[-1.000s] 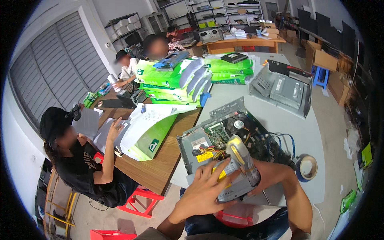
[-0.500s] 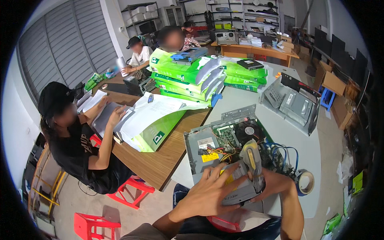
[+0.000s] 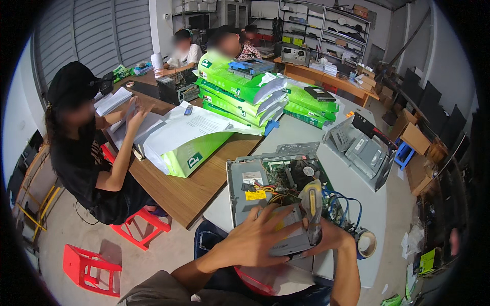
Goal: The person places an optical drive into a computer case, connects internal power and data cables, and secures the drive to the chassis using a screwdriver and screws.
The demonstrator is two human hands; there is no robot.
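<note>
An opened desktop computer case (image 3: pixel 236 176) lies on the grey tabletop in front of me, with its board, fan and coloured cables exposed. At its near edge is a boxy metal drive (image 3: pixel 286 248) with a pale label. My left hand (image 3: pixel 255 237) grips the drive from the left, fingers spread across its top. Around its right side curls my right hand (image 3: pixel 334 237), which also holds an upright tool with a yellow-and-grey handle (image 3: pixel 312 196), apparently a screwdriver. The tool's lower end and the drive's underside are hidden.
A removed metal cover (image 3: pixel 365 153) stands at the right, beyond blue cables (image 3: pixel 349 196). A tape roll (image 3: pixel 366 245) sits by my right wrist. Green paper packs (image 3: pixel 242 94) are stacked behind. At the left, a person (image 3: pixel 89 148) handles papers; red stools (image 3: pixel 92 268) stand below.
My view has shifted, so the table and case appear farther left. Both hands keep their hold on the drive and tool. The person at the left has raised a sheet.
</note>
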